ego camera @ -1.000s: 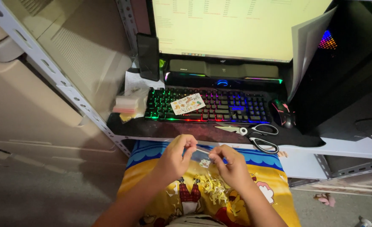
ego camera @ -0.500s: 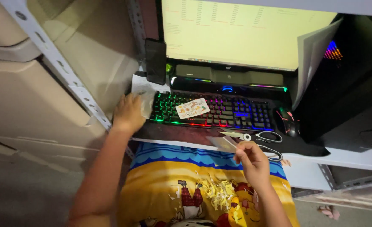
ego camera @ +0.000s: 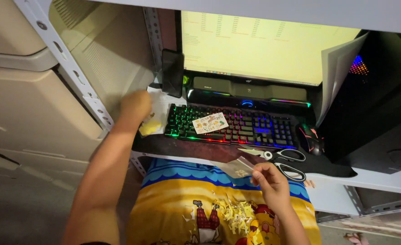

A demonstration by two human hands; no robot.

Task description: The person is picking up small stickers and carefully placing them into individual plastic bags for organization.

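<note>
The fingers [ego camera: 257, 171] of the right hand [ego camera: 269, 180] pinch the corner of a small grey sticker sheet [ego camera: 235, 167], held just above the front edge of the table [ego camera: 178, 146] and over the yellow cartoon-print cloth [ego camera: 173, 208] on the lap. The left hand [ego camera: 134, 105] has left that sheet: a second ago both hands worked it together over the lap, and now the left reaches to the table's left end, blurred, resting on or just above a small yellow-and-white item [ego camera: 149, 128] beside the backlit keyboard [ego camera: 230, 127]; whether its fingers are closed on anything I cannot tell. So the sheet hangs from one hand only, and the peeling is paused while the other hand is at the table's corner. Pale paper scraps [ego camera: 237, 214] lie heaped on the cloth below. A second sticker sheet [ego camera: 210, 123] lies on the keys, scissors [ego camera: 280, 159] lie just right of the held sheet, and a mouse [ego camera: 310, 138] sits beyond them. Room is tight: a slotted metal upright [ego camera: 73, 72] hems the left arm, a phone [ego camera: 173, 72] leans behind the left hand, and the monitor [ego camera: 264, 47] and dark computer case [ego camera: 368, 109] wall in the back and right.
</note>
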